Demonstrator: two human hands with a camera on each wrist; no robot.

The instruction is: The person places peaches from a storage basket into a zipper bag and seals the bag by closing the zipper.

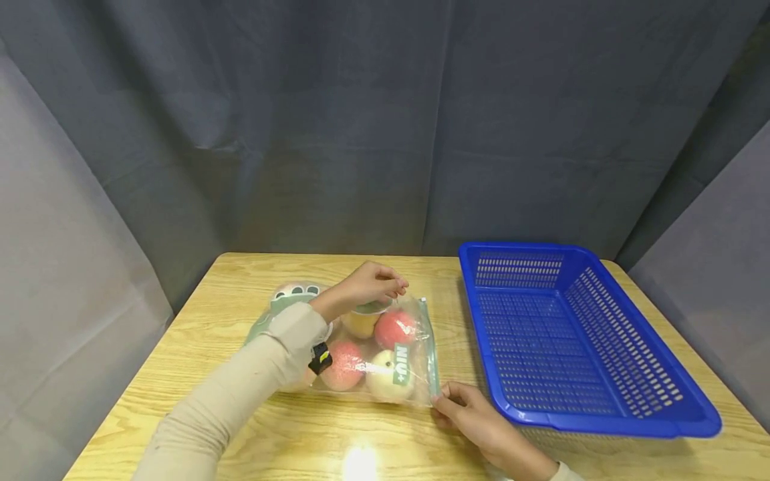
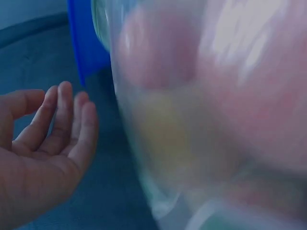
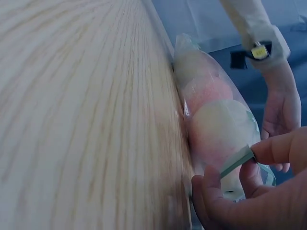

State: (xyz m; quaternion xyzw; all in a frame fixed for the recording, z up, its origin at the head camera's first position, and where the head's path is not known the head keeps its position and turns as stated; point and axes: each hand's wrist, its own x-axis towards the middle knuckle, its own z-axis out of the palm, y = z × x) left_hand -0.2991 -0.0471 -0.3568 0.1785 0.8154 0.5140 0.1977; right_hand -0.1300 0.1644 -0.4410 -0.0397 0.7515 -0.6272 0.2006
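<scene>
Right hand [image 1: 475,414] pinches the zip bag's [image 1: 385,347] near corner; left hand [image 1: 363,287] seems to pinch its far edge, though blurred up close. The bag lies on the table [image 1: 198,334] beside the blue basket [image 1: 601,407]. Pulling unevenly could spill fruit [image 1: 394,329].

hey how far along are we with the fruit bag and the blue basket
Early. Done: nothing shows in the blue basket; its bottom is bare. In hand: the right hand pinches the zip strip at the near corner of the clear bag, and the left hand is at the far end. Left: all the fruit still sits inside.
</scene>
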